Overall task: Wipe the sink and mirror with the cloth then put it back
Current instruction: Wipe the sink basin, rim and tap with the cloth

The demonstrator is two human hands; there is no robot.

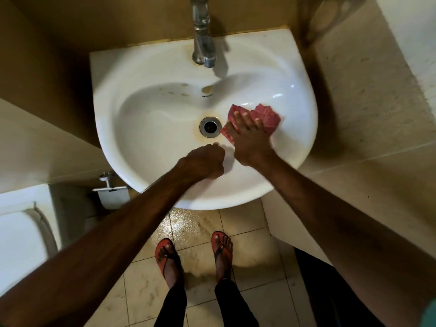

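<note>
Right hand (247, 140) flat with fingers spread; left hand (203, 162) curled in a fist

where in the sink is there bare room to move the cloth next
Bare patch: the left half of the white ceramic sink, between the metal drain and the left rim. Crowded: right of the drain, where the right hand presses the red cloth, and the front rim under the fisted left hand.
</note>
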